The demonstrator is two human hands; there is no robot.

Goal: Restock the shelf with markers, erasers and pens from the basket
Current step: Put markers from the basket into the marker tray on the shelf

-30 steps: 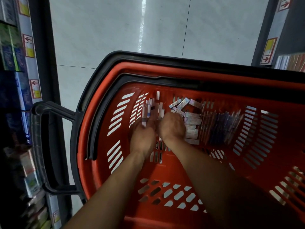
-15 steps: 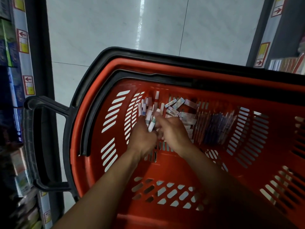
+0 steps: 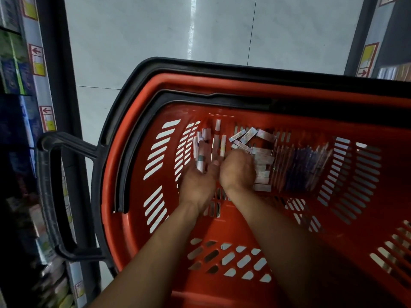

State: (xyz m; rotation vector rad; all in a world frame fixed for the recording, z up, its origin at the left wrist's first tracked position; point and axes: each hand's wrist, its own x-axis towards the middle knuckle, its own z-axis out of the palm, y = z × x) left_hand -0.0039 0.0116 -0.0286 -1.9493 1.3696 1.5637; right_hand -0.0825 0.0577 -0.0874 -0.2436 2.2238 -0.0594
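Observation:
Both my hands reach down into a red basket with a black rim. My left hand holds a few white markers whose ends stick out beyond its fingers. More white markers lie loose on the basket floor just ahead. My right hand is curled over the floor next to a pile of small boxed erasers; what its fingers hold is hidden. A row of blue and pink pens lies to the right of the erasers.
A stocked shelf with red-arrow price tags runs down the left edge. The basket's black handle sticks out toward it. Another shelf is at the top right. Pale floor tiles lie beyond the basket.
My left hand has gathered markers into its grip and lifted them slightly. My right hand has shifted back toward the erasers. The view has dipped a little toward the basket.

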